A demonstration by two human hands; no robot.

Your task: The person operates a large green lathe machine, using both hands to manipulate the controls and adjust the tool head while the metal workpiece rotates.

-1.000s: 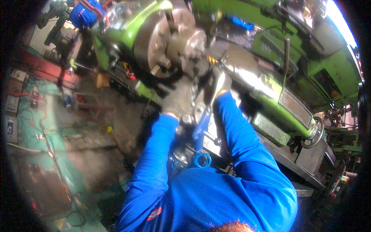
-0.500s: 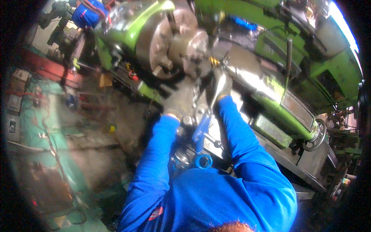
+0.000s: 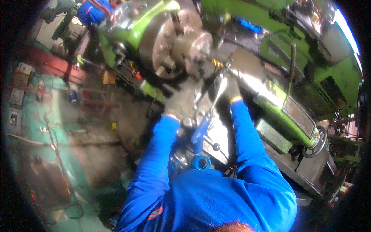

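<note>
A green lathe with a large round chuck (image 3: 156, 48) fills the upper middle. From the chuck projects a round metal workpiece (image 3: 195, 46). My left hand (image 3: 181, 101), in a dark grey glove, reaches toward the workpiece's lower side, over the tool carriage. My right hand (image 3: 232, 88), also gloved, is to the right of the workpiece's end, beside the bright tailstock quill (image 3: 253, 84). The fingers of both hands are blurred and partly hidden. Between my forearms a blue-handled tool (image 3: 201, 132) with a long thin metal nozzle lies slanted on the carriage.
A lever with a black ball knob (image 3: 216, 147) sticks out beside the blue-handled tool. Nearer me are a blue ring (image 3: 201, 162) and a round metal part (image 3: 180, 158). The green tailstock (image 3: 286, 112) carries a handwheel (image 3: 316, 142). Cables cross the green floor (image 3: 50, 131) at left.
My right hand has shifted slightly right, away from the blue-handled tool's nozzle. My left hand stays in nearly the same place. The whole view has moved a little.
</note>
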